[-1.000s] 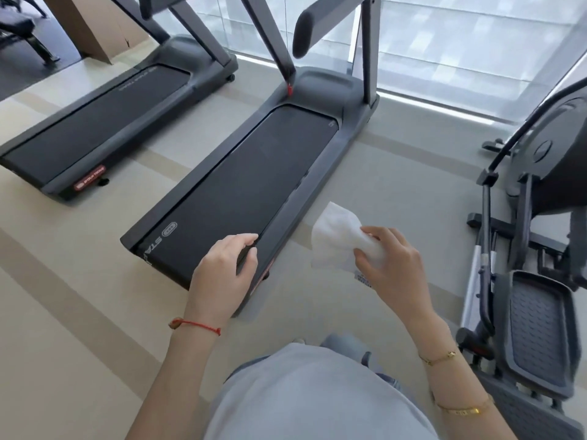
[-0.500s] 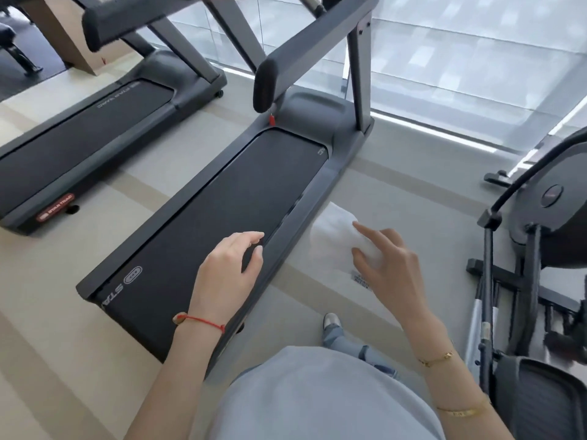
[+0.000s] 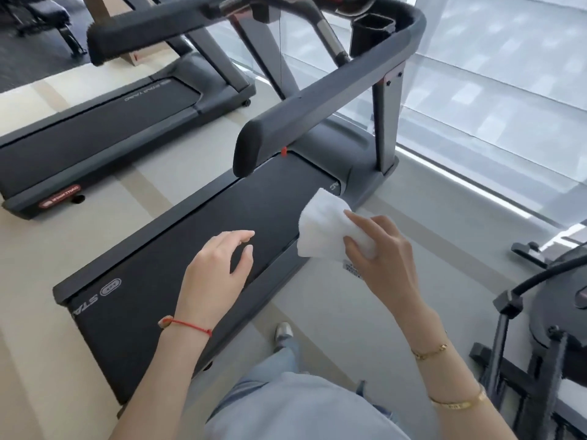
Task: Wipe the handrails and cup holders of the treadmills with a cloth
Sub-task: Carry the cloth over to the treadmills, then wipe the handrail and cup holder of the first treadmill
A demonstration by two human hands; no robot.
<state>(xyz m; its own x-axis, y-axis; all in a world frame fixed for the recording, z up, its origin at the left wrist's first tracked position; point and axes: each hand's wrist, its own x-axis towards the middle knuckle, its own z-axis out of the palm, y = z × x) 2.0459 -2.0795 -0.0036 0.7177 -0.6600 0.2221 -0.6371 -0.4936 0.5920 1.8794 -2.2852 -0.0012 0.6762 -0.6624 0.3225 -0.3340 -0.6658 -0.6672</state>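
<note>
On the gym floor I've closed in on the treadmill point(image 3: 197, 249), its handrail point(image 3: 320, 100) and cup holder point(image 3: 371, 30) now reachable, right hand point(image 3: 381, 258) clutching the cloth point(image 3: 324, 227), left hand point(image 3: 219, 265) loose, empty.

Near treadmill point(image 3: 197, 249), rear deck end: large pale letters "STA", upside down from this view, rest cut off by forearm; oval logo badge point(image 3: 110, 286) beside them, content unreadable. Far treadmill point(image 3: 104, 122): red label point(image 3: 59, 199) on rear end, white lettering too blurred; faint side-rail lettering point(image 3: 146, 93) illegible. Small tag point(image 3: 353, 268) under cloth point(image 3: 327, 228): print unreadable.
</note>
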